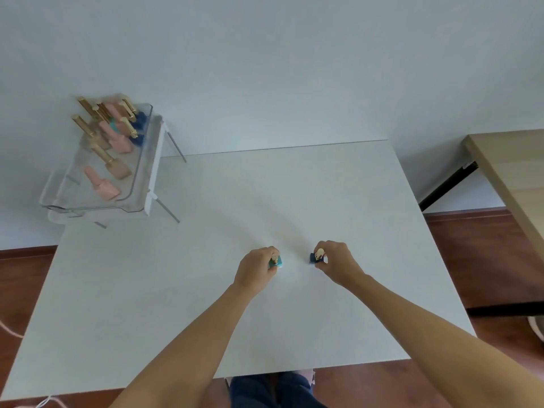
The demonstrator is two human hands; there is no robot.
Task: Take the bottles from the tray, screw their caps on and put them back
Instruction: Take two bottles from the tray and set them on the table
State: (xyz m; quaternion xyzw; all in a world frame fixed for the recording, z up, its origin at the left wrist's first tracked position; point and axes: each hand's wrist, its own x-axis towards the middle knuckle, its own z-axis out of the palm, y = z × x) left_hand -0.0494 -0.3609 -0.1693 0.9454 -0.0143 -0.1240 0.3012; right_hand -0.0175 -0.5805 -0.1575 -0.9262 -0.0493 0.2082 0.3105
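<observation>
A clear acrylic tray point(141, 169) stands tilted at the far left corner of the white table point(206, 304). It holds several small bottles with gold caps, in pink, tan, teal and dark blue. My left hand point(254, 273) grips a teal bottle point(278, 262) that stands on the table, its gold cap showing between my fingers. My right hand point(338, 263) grips a dark blue bottle point(314, 258), also resting on the table, with a pale gold cap point(319, 254) at its top. The two bottles are a short gap apart near the table's middle.
A wooden table point(512, 178) with a black leg stands at the right, across a strip of brown floor. A pale wall runs behind the white table. A thin cable point(8, 328) lies on the floor at the left.
</observation>
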